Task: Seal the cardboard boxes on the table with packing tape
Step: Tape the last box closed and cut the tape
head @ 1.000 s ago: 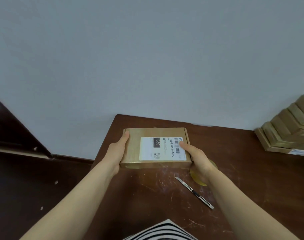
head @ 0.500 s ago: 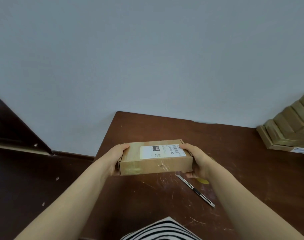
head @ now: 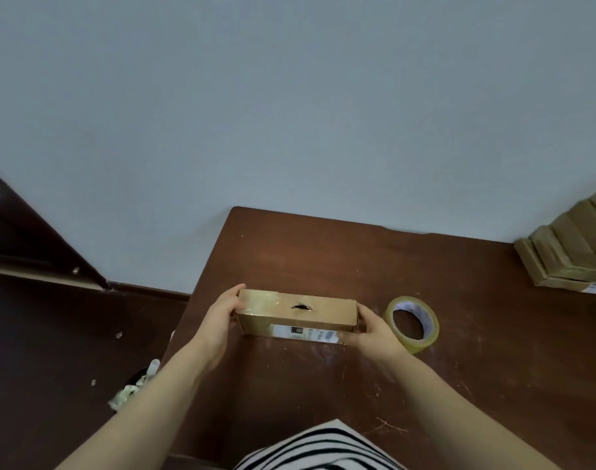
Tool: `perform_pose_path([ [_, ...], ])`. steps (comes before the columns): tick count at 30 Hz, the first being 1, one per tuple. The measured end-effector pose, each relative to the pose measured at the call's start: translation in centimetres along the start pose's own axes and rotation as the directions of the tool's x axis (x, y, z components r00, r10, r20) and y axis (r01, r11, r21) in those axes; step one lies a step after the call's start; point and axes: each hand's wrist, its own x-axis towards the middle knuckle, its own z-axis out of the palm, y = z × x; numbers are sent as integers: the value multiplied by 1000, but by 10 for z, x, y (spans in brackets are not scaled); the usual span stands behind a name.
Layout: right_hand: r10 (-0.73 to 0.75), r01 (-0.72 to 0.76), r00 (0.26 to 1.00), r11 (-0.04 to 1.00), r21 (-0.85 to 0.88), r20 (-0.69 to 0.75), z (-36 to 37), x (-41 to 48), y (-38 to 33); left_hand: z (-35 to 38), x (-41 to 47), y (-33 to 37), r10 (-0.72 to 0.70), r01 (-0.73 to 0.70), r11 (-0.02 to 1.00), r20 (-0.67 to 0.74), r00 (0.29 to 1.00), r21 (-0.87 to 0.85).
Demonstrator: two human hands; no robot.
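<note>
A flat brown cardboard box (head: 298,312) is held above the dark wooden table (head: 323,252), tipped up on edge. Its narrow side faces up, glossy with tape and with a small dark tear in the middle. The white shipping label (head: 305,333) now faces me, low on the box. My left hand (head: 222,320) grips the box's left end and my right hand (head: 371,330) grips its right end. A roll of clear yellowish packing tape (head: 413,323) lies flat on the table just right of my right hand.
A stack of several flat cardboard boxes (head: 574,245) sits at the table's far right. The table's left edge runs beside dark floor, where crumpled tape scraps (head: 135,388) lie. A grey wall stands behind the table. My striped shirt (head: 317,449) shows at the bottom.
The box was lifted off the table and rotated toward me, from lying flat with the label up to standing on edge. The tape roll is now uncovered; the knife is out of view.
</note>
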Motion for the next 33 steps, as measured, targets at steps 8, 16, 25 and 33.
perform_pose_path([
  [8, 20, -26, 988, 999, -39, -152, 13, 15, -16, 13, 0, -15, 138, -64, 947, -220, 966, 314],
  [16, -60, 44, 987, 993, -111, -149, 22, 22, -12, 76, -27, -6, 591, -598, -228, 597, 542, 768],
  [25, -96, 68, 983, 982, -178, -155, 21, 26, -8, 79, -6, -32, 334, -535, -374, 648, 685, 758],
  [33, -108, 78, 985, 976, -205, -136, 19, 25, -6, 55, -6, -19, 489, -688, -263, 708, 509, 676],
])
